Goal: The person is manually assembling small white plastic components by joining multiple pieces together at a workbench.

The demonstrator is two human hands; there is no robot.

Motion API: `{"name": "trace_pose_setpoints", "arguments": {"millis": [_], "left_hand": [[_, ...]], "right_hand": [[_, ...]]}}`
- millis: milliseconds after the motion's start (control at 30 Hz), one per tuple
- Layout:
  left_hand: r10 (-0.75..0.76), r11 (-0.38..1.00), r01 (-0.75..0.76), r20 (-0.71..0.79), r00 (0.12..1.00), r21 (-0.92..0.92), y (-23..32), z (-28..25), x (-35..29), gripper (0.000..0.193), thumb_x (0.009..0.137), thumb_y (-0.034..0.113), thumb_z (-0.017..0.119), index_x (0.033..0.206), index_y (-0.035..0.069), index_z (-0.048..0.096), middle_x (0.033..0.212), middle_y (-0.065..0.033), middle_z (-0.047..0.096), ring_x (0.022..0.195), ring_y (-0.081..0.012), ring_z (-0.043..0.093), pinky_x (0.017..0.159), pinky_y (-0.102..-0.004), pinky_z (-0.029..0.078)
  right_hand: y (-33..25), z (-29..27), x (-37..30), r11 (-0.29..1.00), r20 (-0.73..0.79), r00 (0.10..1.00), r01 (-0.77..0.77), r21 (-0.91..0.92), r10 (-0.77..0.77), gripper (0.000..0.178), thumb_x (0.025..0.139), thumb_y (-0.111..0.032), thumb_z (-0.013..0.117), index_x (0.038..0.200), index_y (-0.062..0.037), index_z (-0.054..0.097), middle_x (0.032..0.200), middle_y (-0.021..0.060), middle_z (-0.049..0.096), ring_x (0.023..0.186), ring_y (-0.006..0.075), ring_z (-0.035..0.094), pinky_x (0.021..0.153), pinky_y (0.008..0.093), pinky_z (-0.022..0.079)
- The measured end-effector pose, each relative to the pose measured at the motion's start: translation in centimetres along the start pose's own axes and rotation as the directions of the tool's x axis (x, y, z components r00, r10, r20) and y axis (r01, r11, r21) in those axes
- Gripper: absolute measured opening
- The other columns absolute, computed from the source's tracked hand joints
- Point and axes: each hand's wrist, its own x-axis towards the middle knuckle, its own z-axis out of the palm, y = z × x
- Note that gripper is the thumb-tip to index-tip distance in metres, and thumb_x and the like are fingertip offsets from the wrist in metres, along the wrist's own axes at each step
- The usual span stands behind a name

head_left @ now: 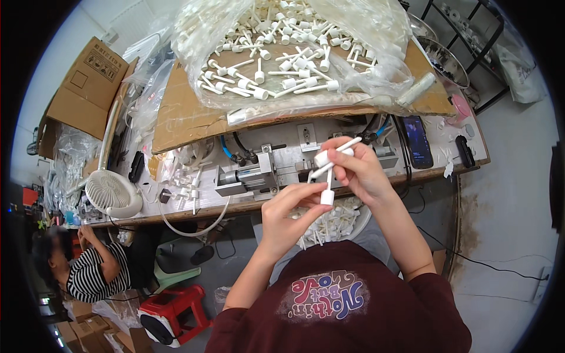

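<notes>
My left hand [283, 213] pinches a white capped applicator wand [327, 198] between thumb and fingertips, its cap low and its thin stem pointing up. Closed around more of these white wands [321, 159] is my right hand [364, 172]; their stems cross at different angles, and I cannot tell exactly how many it holds. Both hands are close together, in front of a metal bench fixture [259, 173] with cylinders and blue hoses. Under them, at my lap, a white tub [366, 216] holds many similar white pieces [335, 222], partly hidden by my hands.
A cardboard sheet [170, 126] above the fixture carries a plastic bag of loose white wands [259, 75]. On the bench are a white fan [112, 193], a phone [416, 141] and more white pieces [188, 191]. A person in stripes [100, 267] sits left, near a red stool [173, 309].
</notes>
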Motion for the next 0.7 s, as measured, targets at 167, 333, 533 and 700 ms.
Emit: {"name": "trace_pose_setpoints", "arguments": {"millis": [167,333,533,700], "left_hand": [[0.110,0.932,-0.102,-0.005,0.994,0.348,-0.7,-0.4,-1.1,0.033,0.073,-0.002,0.078,0.106,0.002,0.072,0.106,-0.0097,0.067,0.078,-0.0152,0.066,0.069,-0.0268,0.057],[0.255,0.602,-0.245,0.108,0.961,0.760,-5.0,-0.3,-1.0,0.028,0.074,0.007,0.076,0.102,0.005,0.073,0.117,-0.0073,0.068,0.074,-0.0202,0.065,0.066,-0.0305,0.052],[0.180,0.493,-0.254,0.187,0.966,0.832,-5.6,0.3,0.0,0.028,0.073,0.009,0.073,0.101,0.003,0.072,0.114,-0.0086,0.071,0.065,-0.0172,0.065,0.059,-0.0290,0.048],[0.110,0.529,-0.200,0.167,0.980,0.824,-5.2,0.2,0.2,0.030,0.072,0.014,0.076,0.101,0.004,0.072,0.113,-0.0085,0.071,0.062,-0.0191,0.066,0.060,-0.0285,0.049]], "right_hand": [[-0.6,-1.4,-0.3,0.992,-0.148,0.981,0.118,-0.046,-0.124,0.022,0.089,-0.010,0.071,0.108,-0.0015,0.066,0.068,-0.0025,0.060,0.056,0.0026,0.054,0.048,0.0167,0.040],[0.4,-2.2,-1.8,0.997,-0.168,0.984,0.050,-0.052,-0.058,0.025,0.085,-0.006,0.075,0.107,-0.0012,0.064,0.077,-0.0010,0.062,0.058,0.0024,0.054,0.048,0.0158,0.040],[0.6,-2.0,-3.2,0.997,-0.094,0.994,-0.066,-0.036,0.062,0.030,0.084,-0.003,0.074,0.111,0.0022,0.061,0.083,0.0049,0.065,0.058,0.0037,0.055,0.047,0.0165,0.043],[0.9,-1.9,-3.6,0.989,-0.066,0.989,-0.136,-0.066,0.131,0.037,0.084,0.001,0.072,0.117,0.0026,0.055,0.089,0.0114,0.069,0.052,0.0045,0.055,0.044,0.0167,0.043]]}}
